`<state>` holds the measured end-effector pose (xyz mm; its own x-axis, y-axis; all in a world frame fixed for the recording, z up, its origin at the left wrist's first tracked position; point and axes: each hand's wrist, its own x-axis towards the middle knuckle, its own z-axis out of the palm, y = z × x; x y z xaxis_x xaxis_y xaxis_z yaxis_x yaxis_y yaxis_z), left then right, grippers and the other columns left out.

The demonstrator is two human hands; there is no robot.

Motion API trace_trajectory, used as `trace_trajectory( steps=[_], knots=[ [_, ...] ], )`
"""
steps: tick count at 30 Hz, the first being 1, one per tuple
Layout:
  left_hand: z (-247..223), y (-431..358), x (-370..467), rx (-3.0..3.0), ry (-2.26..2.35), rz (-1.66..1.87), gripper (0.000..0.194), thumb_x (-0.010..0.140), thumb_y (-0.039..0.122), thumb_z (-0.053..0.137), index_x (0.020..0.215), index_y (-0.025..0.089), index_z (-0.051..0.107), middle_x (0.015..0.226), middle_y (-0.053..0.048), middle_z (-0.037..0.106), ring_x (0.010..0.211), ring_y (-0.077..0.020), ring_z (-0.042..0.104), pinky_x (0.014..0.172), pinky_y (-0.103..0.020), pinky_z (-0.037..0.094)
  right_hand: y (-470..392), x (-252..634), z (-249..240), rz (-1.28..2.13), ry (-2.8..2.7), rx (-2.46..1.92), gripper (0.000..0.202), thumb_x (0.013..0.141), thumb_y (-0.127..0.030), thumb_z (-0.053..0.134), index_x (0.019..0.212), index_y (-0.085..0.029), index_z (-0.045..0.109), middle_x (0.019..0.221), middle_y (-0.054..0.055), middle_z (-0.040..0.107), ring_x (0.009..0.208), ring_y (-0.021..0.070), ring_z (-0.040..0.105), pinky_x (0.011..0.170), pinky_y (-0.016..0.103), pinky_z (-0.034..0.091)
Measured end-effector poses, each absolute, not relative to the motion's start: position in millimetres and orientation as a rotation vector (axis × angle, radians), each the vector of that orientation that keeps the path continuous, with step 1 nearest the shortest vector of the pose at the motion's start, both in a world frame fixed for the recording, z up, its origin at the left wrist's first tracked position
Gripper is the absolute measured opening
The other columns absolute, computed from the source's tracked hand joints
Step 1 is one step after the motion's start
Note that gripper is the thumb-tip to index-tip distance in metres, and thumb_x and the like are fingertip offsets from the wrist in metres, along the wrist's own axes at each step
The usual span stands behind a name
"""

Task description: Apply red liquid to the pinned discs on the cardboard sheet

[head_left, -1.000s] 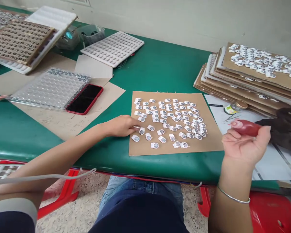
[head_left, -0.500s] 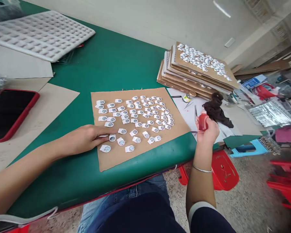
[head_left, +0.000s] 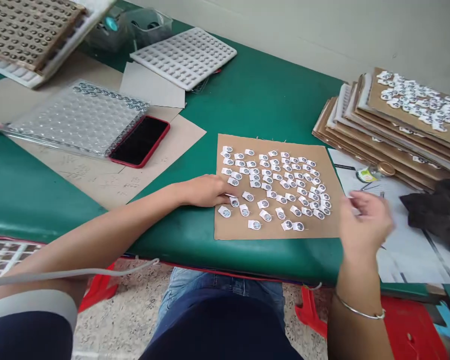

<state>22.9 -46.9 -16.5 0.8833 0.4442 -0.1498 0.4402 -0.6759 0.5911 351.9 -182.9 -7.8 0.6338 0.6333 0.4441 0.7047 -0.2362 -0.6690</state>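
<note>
My left hand point(head_left: 209, 191) rests at the left edge of a brown cardboard sheet point(head_left: 232, 232). Its fingers are closed on a slim silvery piece point(head_left: 230, 195), whose kind I cannot make out, beside a small round tag point(head_left: 234, 202). Many such tags, white tabs with dark-patterned discs, lie over the sheet. Over the sheet's right edge, my right hand point(head_left: 367, 220) is slightly blurred with its fingers curled. Something small and whitish shows between them, too unclear to name. No red bottle shows in it now.
Right of the sheet are papers point(head_left: 405, 250), a glass jar point(head_left: 371, 173), a dark cloth point(head_left: 435, 212) and a cardboard stack point(head_left: 345, 127). At left lie a red-cased phone point(head_left: 140, 141), a clear bubbled tray point(head_left: 78, 120) and a white grid tray point(head_left: 191, 55). A pale cable point(head_left: 97, 272) crosses my left forearm.
The view has swung left, showing more of the table's left side. My right hand, earlier around a red bottle, is now closer to the sheet without it. My left hand stays by the same tag.
</note>
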Motion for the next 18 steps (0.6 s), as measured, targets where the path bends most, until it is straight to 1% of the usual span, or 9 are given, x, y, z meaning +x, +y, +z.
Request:
trace_trajectory(
  steps=[1, 3, 5, 7, 11, 15, 18],
  knots=[
    [-17, -49, 22, 2.41, 0.635, 0.023, 0.032, 0.085, 0.031, 0.053, 0.116, 0.033, 0.06, 0.104, 0.0, 0.068, 0.093, -0.0174, 0.061, 0.077, -0.023, 0.041, -176, 327, -4, -0.074, -1.245, -1.879, 0.017, 0.075, -0.03, 0.061, 0.089, -0.022, 0.063, 0.086, 0.005, 0.061, 0.079, 0.0199, 0.056, 0.081, 0.04, 0.043],
    [-18, -53, 21, 2.421, 0.652, 0.05, 0.03, 0.085, 0.03, 0.053, 0.113, 0.032, 0.062, 0.098, -0.001, 0.069, 0.089, -0.0174, 0.061, 0.072, -0.023, 0.041, -164, 279, 2, 0.16, -1.624, -1.696, 0.014, 0.079, -0.027, 0.058, 0.09, -0.023, 0.064, 0.085, 0.003, 0.062, 0.073, 0.016, 0.058, 0.075, 0.035, 0.047],
    [-18, -57, 20, 2.439, 0.697, 0.066, 0.028, 0.085, 0.029, 0.052, 0.111, 0.031, 0.063, 0.092, -0.001, 0.069, 0.084, -0.0178, 0.062, 0.066, -0.024, 0.039, -154, 241, 3, 0.315, -1.86, -1.582, 0.011, 0.082, -0.022, 0.054, 0.088, -0.023, 0.062, 0.086, 0.002, 0.062, 0.072, 0.0134, 0.058, 0.069, 0.03, 0.047],
    [-19, -61, 20, 2.465, 0.748, 0.072, 0.026, 0.085, 0.029, 0.051, 0.109, 0.031, 0.063, 0.088, -0.001, 0.069, 0.081, -0.0186, 0.062, 0.061, -0.025, 0.037, -147, 217, 3, 0.396, -2.011, -1.585, 0.01, 0.083, -0.018, 0.05, 0.083, -0.021, 0.06, 0.081, 0.001, 0.062, 0.07, 0.0127, 0.057, 0.065, 0.028, 0.045],
    [-19, -65, 20, 2.492, 0.801, 0.06, 0.027, 0.085, 0.027, 0.048, 0.107, 0.03, 0.063, 0.086, -0.001, 0.069, 0.079, -0.0192, 0.061, 0.056, -0.025, 0.032, -137, 198, 3, 0.538, -2.167, -1.744, 0.007, 0.08, -0.016, 0.05, 0.08, -0.021, 0.055, 0.071, -0.001, 0.06, 0.061, 0.0119, 0.054, 0.058, 0.026, 0.039],
    [-18, -65, 19, 2.484, 0.811, 0.074, 0.025, 0.083, 0.028, 0.049, 0.103, 0.03, 0.063, 0.082, 0.0, 0.068, 0.079, -0.0186, 0.061, 0.054, -0.024, 0.03, -130, 192, 2, 0.581, -2.188, -1.836, 0.006, 0.08, -0.016, 0.049, 0.082, -0.021, 0.052, 0.071, -0.001, 0.06, 0.061, 0.0126, 0.053, 0.057, 0.025, 0.036],
    [-18, -65, 18, 2.463, 0.825, 0.108, 0.028, 0.081, 0.029, 0.051, 0.107, 0.033, 0.063, 0.081, 0.001, 0.067, 0.077, -0.0181, 0.06, 0.052, -0.024, 0.028, -127, 189, -3, 0.578, -2.195, -1.859, 0.005, 0.079, -0.017, 0.049, 0.08, -0.021, 0.051, 0.07, -0.001, 0.059, 0.06, 0.0129, 0.052, 0.057, 0.025, 0.035]
  ],
)
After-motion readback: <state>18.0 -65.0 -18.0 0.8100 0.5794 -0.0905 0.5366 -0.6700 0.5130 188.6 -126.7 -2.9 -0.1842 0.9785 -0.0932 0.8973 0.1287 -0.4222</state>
